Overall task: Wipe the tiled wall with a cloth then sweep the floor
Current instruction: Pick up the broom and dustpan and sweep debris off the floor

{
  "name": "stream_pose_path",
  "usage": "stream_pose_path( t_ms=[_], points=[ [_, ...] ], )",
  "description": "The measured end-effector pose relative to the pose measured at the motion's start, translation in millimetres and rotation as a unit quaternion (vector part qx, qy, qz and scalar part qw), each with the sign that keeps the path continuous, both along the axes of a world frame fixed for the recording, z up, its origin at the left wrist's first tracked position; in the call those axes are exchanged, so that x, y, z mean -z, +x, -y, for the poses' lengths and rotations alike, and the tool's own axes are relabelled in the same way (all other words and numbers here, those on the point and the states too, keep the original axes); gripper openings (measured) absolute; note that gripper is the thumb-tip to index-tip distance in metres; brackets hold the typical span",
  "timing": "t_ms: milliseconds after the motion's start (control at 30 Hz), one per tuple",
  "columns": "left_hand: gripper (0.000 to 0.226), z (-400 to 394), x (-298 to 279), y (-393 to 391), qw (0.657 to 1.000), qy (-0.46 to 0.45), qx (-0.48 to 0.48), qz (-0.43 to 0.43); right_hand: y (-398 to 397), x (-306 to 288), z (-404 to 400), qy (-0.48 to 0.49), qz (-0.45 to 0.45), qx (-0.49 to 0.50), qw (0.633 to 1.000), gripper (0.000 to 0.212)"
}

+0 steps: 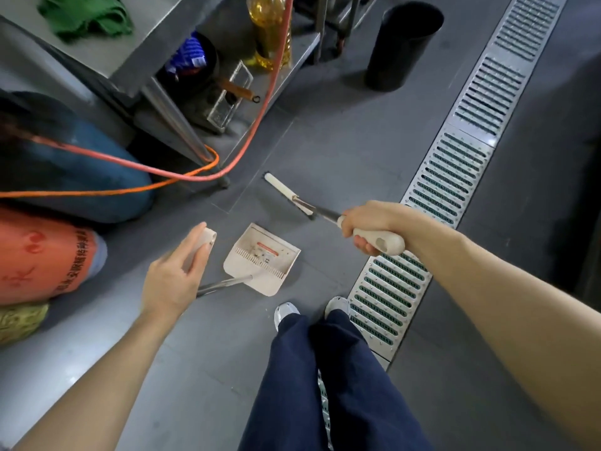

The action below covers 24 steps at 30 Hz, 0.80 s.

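Observation:
My right hand (370, 227) grips the cream handle of a broom (292, 198). Its pale head rests on the grey floor (341, 151) beyond the dustpan. My left hand (175, 275) holds the cream grip at the top of a long-handled dustpan (261, 260). The pan sits flat on the floor just ahead of my shoes, with a few dark crumbs inside it. A green cloth (87, 16) lies on the steel table at the top left.
A metal drain grate (455, 177) runs diagonally on the right. An orange hose (227, 164) loops around the table leg. A black bin (403, 43), an oil bottle (270, 30) on the lower shelf, and orange and blue sacks (42, 252) at the left crowd the floor.

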<state>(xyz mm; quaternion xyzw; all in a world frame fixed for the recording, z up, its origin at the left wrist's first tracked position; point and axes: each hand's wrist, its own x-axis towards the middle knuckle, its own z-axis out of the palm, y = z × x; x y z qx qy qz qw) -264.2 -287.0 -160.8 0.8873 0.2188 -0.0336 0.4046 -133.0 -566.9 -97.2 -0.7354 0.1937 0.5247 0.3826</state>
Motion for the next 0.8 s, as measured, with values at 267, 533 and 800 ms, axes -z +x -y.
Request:
stream_pose_path(
  t_ms=[267,533,800],
  points=[
    [0.036,-13.0,3.0,10.7,0.996,0.000,-0.086,0.014,-17.5,32.7,-79.3,-0.064,-0.022,-0.200,0.977,0.011],
    [0.035,-14.7,-0.5,26.7,0.999,-0.006,-0.030,0.013,-13.6,-11.8,-52.6,0.020,-0.133,-0.055,0.989,0.042],
    [0.032,18.2,-16.7,73.4,0.997,-0.039,0.013,0.061,-13.6,-48.1,7.0,-0.001,-0.033,0.012,0.999,0.043]
  ],
)
